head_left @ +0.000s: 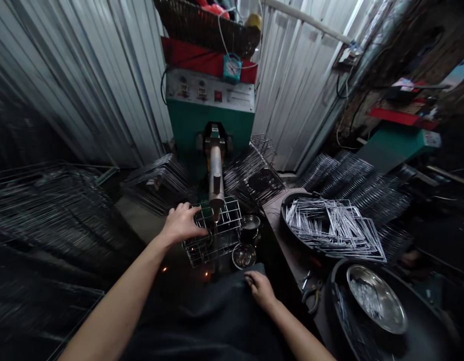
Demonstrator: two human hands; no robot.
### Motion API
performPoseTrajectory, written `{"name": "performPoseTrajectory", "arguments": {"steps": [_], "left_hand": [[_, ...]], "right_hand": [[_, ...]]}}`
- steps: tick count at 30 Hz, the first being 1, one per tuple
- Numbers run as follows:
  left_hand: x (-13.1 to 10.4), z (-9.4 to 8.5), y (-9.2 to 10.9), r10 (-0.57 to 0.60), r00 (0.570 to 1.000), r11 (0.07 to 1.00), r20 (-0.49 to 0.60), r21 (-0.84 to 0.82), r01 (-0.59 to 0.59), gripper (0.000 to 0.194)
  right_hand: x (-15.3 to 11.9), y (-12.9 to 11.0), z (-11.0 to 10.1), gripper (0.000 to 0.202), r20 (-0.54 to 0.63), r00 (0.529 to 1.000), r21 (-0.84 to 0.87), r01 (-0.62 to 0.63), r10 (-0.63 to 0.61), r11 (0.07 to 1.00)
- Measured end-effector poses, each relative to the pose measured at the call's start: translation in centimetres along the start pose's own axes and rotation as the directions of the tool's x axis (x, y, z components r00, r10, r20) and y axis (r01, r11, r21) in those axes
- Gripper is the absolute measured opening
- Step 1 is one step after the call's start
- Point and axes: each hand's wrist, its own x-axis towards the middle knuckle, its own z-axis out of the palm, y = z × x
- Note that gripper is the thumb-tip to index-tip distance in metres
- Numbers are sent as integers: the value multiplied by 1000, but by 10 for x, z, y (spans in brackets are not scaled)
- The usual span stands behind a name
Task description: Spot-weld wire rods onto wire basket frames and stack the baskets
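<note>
My left hand is at the left side of a wire basket, thumb and fingers bent around its edge wires. The basket sits under the metal electrode arm of a green machine, the arm's tip close to its wires. Small orange sparks glow below the basket. My right hand rests by the dark cloth over my lap, its fingers curled together; whatever they may hold is too small to make out. Just ahead of it stands a small metal bowl with small pieces inside.
A second metal cup stands right of the basket. On the right are a black tub of wire frames, pliers and a steel bowl of short wires. Stacked wire racks fill the left; corrugated metal wall stands behind.
</note>
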Motion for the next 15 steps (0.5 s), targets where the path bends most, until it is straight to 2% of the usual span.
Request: {"name": "performPoseTrajectory", "arguments": {"steps": [3,6,15], "left_hand": [[7,-3,-3,-37,999,999,28,-23,37,79],[11,-4,-4,-43,999,998,30,-42,44,79],[17,-5,-3,-53,997,998,54,-21,54,77]], "right_hand": [[-12,16,9,25,-77,995,67,-59,64,996],[-9,15,9,26,-141,985,127,-83,101,988],[-12,23,19,24,-151,984,105,-77,93,992]]}}
